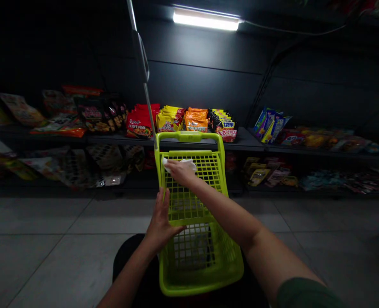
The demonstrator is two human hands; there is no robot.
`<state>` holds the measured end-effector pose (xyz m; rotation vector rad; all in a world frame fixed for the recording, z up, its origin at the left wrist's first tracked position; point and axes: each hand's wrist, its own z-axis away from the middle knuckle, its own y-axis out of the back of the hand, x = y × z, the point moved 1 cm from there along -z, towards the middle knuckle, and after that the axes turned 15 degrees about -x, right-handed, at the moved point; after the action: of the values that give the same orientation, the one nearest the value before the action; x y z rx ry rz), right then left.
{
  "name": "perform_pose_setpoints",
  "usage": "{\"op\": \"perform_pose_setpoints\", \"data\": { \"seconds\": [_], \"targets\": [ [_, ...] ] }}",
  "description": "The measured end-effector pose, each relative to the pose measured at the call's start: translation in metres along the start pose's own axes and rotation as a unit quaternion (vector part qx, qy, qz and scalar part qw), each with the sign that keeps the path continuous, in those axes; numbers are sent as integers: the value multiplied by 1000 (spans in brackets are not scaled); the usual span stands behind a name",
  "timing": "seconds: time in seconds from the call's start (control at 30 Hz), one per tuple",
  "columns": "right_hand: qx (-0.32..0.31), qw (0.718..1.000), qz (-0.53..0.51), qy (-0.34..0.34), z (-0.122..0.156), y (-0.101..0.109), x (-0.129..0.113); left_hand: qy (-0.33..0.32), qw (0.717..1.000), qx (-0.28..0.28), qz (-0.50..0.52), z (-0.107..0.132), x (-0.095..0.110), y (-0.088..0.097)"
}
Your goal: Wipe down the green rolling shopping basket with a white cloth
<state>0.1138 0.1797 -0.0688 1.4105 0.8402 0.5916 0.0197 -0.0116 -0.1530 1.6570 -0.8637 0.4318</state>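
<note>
Close in front of me, low in view, the green basket (205, 273) lies tipped on my lap. Its open mouth faces me and its handle (189, 136) is at the far end. Its near rim hides my legs, and both forearms are cut off by the bottom edge.

Much of the white cloth (186, 162) is hidden under my right hand (179, 171). That hand's fingers (171, 167) are closed on the cloth and press it to the far mesh wall inside the basket, just below the handle. My left hand (160, 222) rests released on the basket's left rim, fingers (163, 201) straight and thumb spread over the mesh. Apart from the cloth, the basket shows only a pale patch (189, 248) through its mesh bottom, and I cannot make out what it is.

Beyond it, the far shelf (250, 143) is mostly dark. Packets at its left and right ends are too dim to read, while rows of red packets (139, 122), yellow packets (170, 117) and orange packets (196, 119) stand clear under the light strip (207, 19). A metal pole (141, 64) rises from behind the basket's far left corner and is cut off at the top edge.
</note>
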Motion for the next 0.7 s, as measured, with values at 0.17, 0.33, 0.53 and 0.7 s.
{"op": "perform_pose_setpoints", "data": {
  "seconds": [0.17, 0.33, 0.53, 0.7],
  "targets": [
    [-15, 997, 48, 61, 8, 3, 13, 18, 1000, 15, -4, 6, 1, 5],
    [-14, 993, 99, -67, 80, 26, 85, 36, 999, 9, 11, 11, 6, 7],
    [17, 973, 65, -221, 82, 34, 87, 3, 1000, 4, 24, 4, 2, 2],
    [28, 998, 39, -36, 17, -6, -17, -21, 1000, -2, 5, -4, -4, -1]
  ]
}}
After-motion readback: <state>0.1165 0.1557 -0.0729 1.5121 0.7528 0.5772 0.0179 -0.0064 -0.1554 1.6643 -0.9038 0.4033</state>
